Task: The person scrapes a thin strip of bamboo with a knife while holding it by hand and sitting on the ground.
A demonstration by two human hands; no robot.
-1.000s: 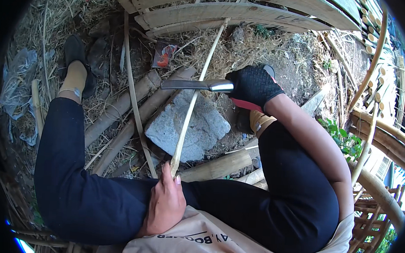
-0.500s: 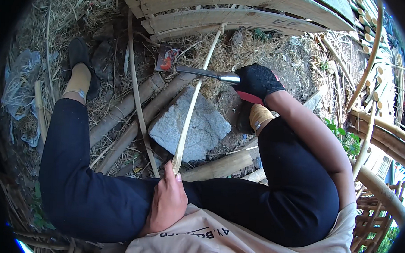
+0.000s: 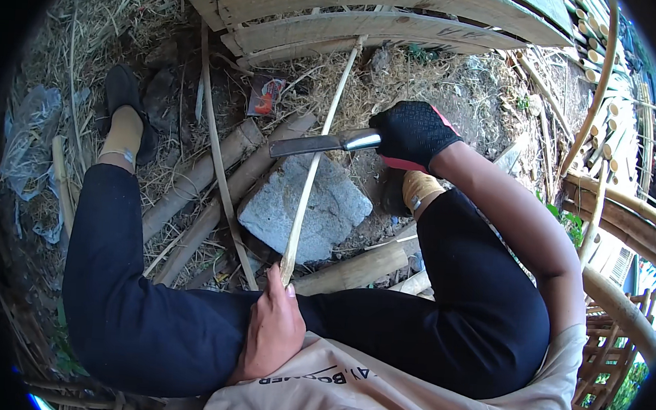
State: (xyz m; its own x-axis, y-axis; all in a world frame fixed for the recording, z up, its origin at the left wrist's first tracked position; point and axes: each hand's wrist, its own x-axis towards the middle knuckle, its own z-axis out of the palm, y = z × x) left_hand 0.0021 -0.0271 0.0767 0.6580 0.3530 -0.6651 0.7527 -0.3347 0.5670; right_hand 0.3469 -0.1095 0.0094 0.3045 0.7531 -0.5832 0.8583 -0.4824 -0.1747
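My left hand (image 3: 269, 329), bare, grips the near end of a long thin bamboo strip (image 3: 318, 153) that runs away from me up to the wooden slats. My right hand (image 3: 413, 133) wears a black glove with red trim and is shut on the handle of a large knife (image 3: 318, 143). The blade points left and lies across the strip, at or just above it, over a flat grey stone (image 3: 305, 211) on the ground between my legs.
Thick bamboo poles (image 3: 202, 182) lie left of the stone, with another loose strip (image 3: 218, 153) crossing them. Curved wooden slats (image 3: 370, 12) stand ahead. A red packet (image 3: 263, 96) lies in dry straw. More bamboo and a woven frame (image 3: 613, 207) are on the right.
The knife swung up the strip toward the slats half a second ago and has come back down over the stone. My left hand keeps its grip on the strip's near end.
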